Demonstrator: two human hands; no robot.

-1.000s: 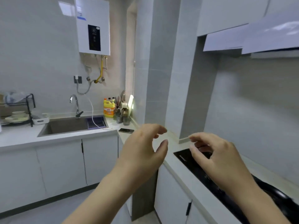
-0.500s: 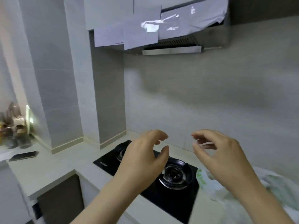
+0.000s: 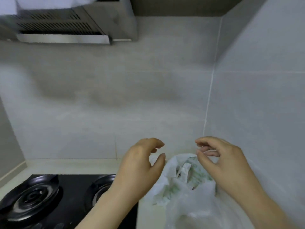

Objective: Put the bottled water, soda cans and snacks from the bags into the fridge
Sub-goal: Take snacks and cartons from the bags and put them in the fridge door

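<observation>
A person stands at a kitchen counter with both bare forearms reaching forward. The left hand [image 3: 140, 164] hangs in the air with its fingers loosely curled and the thumb held apart from them, and it grips nothing. The right hand [image 3: 219, 161] mirrors it, its fingers bent in a loose claw with a clear gap between thumb and forefinger, and it too holds nothing. Between and just below the two hands a crumpled white plastic bag [image 3: 181, 177] with green printing sits on the pale countertop [image 3: 66, 166], its mouth gaping upward. The left hand is over the bag's left edge and the right hand over its right side; whether either touches the plastic cannot be told. A second bag [image 3: 198, 210], translucent and blurred, lies nearer the person, against the first. What the bags hold cannot be made out. Just left of the bags is a black gas hob [image 3: 66, 195] with two round burners, the left forearm crossing its right edge. A steel range hood [image 3: 66, 25] hangs above on the grey tiled wall [image 3: 115, 96].
</observation>
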